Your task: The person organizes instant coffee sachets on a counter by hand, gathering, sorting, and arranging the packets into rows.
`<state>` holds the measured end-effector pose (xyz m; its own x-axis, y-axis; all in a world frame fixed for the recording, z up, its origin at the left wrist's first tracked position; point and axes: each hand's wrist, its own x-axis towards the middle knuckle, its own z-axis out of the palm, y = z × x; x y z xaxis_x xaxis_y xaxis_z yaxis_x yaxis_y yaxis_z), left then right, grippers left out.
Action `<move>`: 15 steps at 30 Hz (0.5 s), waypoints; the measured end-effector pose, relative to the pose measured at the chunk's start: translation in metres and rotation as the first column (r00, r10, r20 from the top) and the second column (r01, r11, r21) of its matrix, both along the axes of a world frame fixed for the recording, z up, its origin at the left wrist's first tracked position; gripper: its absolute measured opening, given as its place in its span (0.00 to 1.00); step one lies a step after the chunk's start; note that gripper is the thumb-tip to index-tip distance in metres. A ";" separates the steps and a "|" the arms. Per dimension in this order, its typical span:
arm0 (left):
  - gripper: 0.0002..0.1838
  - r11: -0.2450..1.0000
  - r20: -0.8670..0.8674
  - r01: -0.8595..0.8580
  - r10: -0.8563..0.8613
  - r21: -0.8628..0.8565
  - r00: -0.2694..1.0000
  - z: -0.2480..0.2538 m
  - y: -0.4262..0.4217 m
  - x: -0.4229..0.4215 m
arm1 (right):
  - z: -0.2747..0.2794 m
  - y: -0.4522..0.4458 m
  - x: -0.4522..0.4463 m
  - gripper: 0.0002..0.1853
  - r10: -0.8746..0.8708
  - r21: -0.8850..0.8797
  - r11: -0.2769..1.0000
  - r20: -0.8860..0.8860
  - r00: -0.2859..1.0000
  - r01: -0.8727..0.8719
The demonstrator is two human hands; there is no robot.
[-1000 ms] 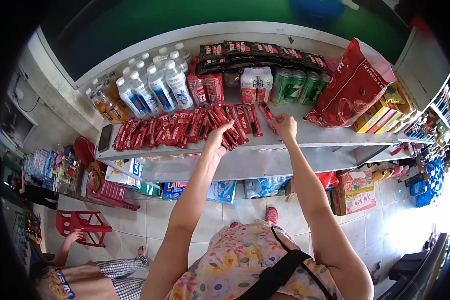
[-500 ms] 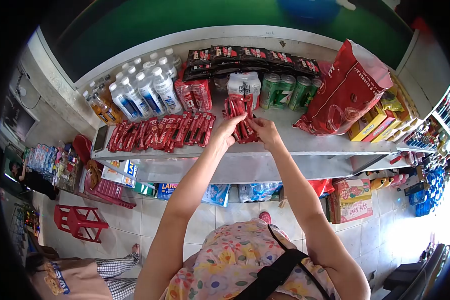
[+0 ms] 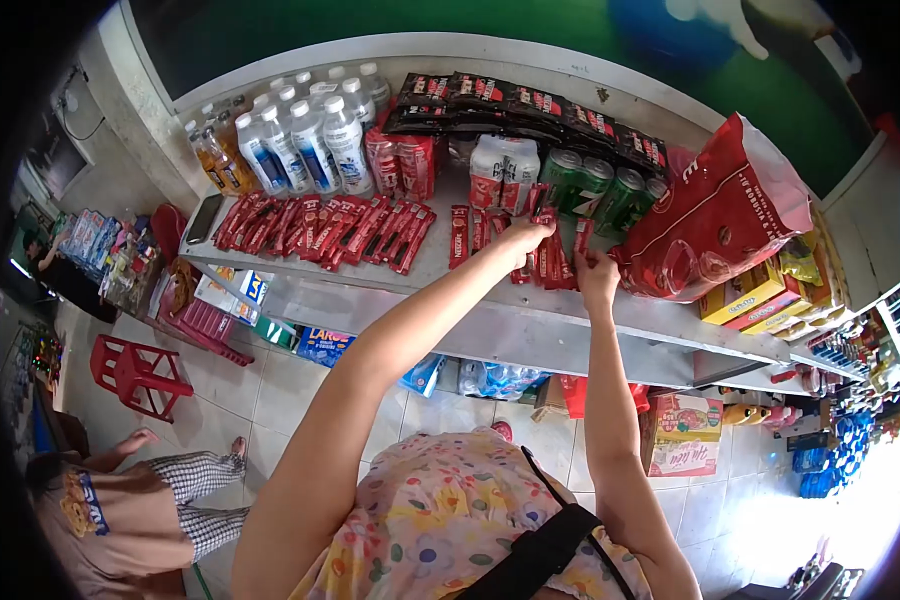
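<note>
Red coffee stick sachets (image 3: 320,230) lie side by side along the shelf's left part. A smaller group of the same sachets (image 3: 459,236) lies at the middle, before the shrink-wrapped white cans (image 3: 503,172). My left hand (image 3: 526,243) is closed over this group, its fingers gripping sachets near their upper ends. My right hand (image 3: 598,272) pinches one upright coffee sachet (image 3: 582,238) by its lower end, just right of the others. The left hand partly hides the sachets beneath it.
Behind stand water bottles (image 3: 310,150), black packets (image 3: 510,98) and green cans (image 3: 590,180). A big red coffee bag (image 3: 715,215) sits close to my right hand. A phone (image 3: 204,218) lies at the left end. Another person (image 3: 120,510) is at lower left.
Both hands have moved right and apart. The bunch they held together is now partly laid out on the shelf, and a single sachet is in my right hand. The view has shifted.
</note>
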<state>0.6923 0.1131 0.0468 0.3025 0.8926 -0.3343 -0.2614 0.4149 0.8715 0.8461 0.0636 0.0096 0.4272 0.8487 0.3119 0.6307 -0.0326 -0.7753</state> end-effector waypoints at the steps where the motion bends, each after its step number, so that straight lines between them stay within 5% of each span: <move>1: 0.13 0.998 -0.191 -0.047 0.054 0.038 0.980 0.005 0.002 -0.008 | 0.001 -0.002 0.001 0.13 0.003 0.011 1.000 0.022 1.000 -0.003; 2: 0.12 0.993 -0.371 -0.085 0.109 0.081 0.922 0.005 0.007 -0.015 | 0.001 -0.003 0.003 0.12 0.005 0.022 1.000 0.045 0.999 -0.006; 3: 0.12 0.975 -0.325 -0.016 0.089 0.220 0.942 -0.002 0.015 -0.031 | -0.002 -0.002 0.006 0.12 -0.008 0.070 0.998 0.102 0.995 0.001; 4: 0.11 0.990 -0.015 -0.069 0.071 0.127 0.997 0.010 0.006 -0.041 | -0.005 -0.002 0.008 0.11 -0.025 0.122 0.993 0.159 0.987 0.006; 6: 0.12 0.994 -0.108 -0.006 0.018 0.108 0.994 0.018 0.007 -0.078 | 0.004 -0.005 0.009 0.11 -0.081 0.182 0.983 0.308 0.948 0.025; 10: 0.10 0.973 -0.253 -0.074 0.130 0.217 0.959 0.017 0.005 -0.145 | 0.037 -0.012 -0.011 0.10 -0.108 0.198 0.979 0.318 0.942 0.046; 15: 0.17 0.948 -0.338 -0.035 0.147 0.316 0.930 0.004 0.002 -0.195 | 0.054 -0.007 -0.073 0.10 0.165 0.278 0.943 0.095 0.982 -0.186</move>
<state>0.4977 0.1153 0.0505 0.1271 0.9850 -0.1164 0.0622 0.1092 0.9921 0.7735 0.0567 0.0636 0.2484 0.7801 0.5742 0.6587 0.2986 -0.6906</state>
